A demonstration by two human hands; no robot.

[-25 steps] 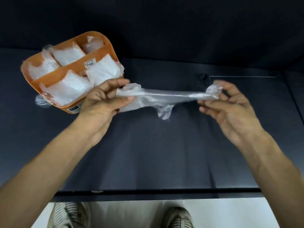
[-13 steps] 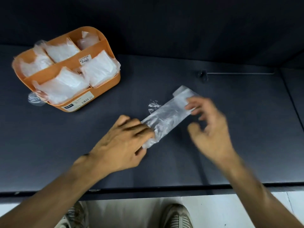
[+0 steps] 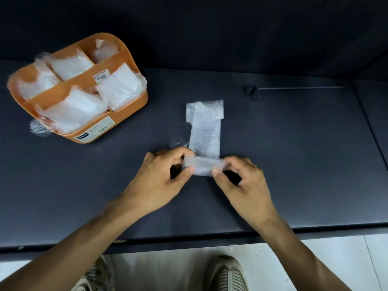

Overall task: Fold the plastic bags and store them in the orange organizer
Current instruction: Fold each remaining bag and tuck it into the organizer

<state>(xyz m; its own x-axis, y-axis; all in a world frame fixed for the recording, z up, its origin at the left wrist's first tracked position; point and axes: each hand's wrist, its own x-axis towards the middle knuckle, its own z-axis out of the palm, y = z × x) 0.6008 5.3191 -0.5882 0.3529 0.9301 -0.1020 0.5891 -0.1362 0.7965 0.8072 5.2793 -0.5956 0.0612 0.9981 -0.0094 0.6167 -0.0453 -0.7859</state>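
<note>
A clear plastic bag lies flat as a long strip on the dark table, running away from me. Its near end is turned over into a small fold. My left hand pinches the left side of that fold between thumb and fingers. My right hand pinches the right side the same way. The orange organizer stands at the back left, its compartments holding several folded clear bags.
A loose scrap of clear plastic sits against the organizer's left front corner. A thin dark rod with a bracket lies at the back right. The table's front edge runs below my wrists, with my shoes on the pale floor.
The bag was stretched in the air between both hands, then laid slanted on the table. Now it lies straight, and both hands have come to its near end and folded it over.
</note>
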